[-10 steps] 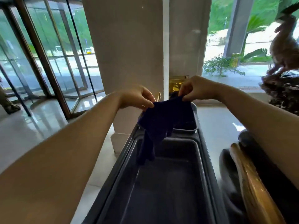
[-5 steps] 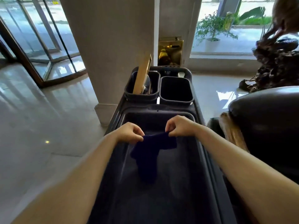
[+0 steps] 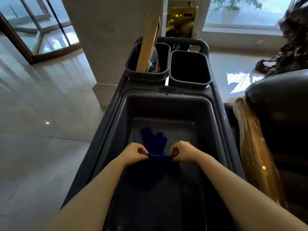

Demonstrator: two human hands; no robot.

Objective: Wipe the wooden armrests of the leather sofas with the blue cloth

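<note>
The dark blue cloth (image 3: 154,144) hangs folded over inside the deep tub of a dark grey cleaning cart (image 3: 215,114). My left hand (image 3: 135,153) and my right hand (image 3: 182,152) each pinch its top edge, a short way apart, low in the tub. Part of the cloth lies toward the far side and part droops below my hands. To the right stands a dark leather sofa (image 3: 281,104) with a glossy wooden armrest (image 3: 253,150) running alongside the cart.
Two small bins sit at the cart's far end; the left bin (image 3: 133,70) holds a wooden handle (image 3: 149,39), the right bin (image 3: 190,67) looks empty. A stone pillar (image 3: 106,39) rises behind, polished floor (image 3: 41,114) lies left, a dark carving (image 3: 293,45) far right.
My hands have come down from chest height into the cart's tub with the cloth, and my view has tilted downward toward the cart.
</note>
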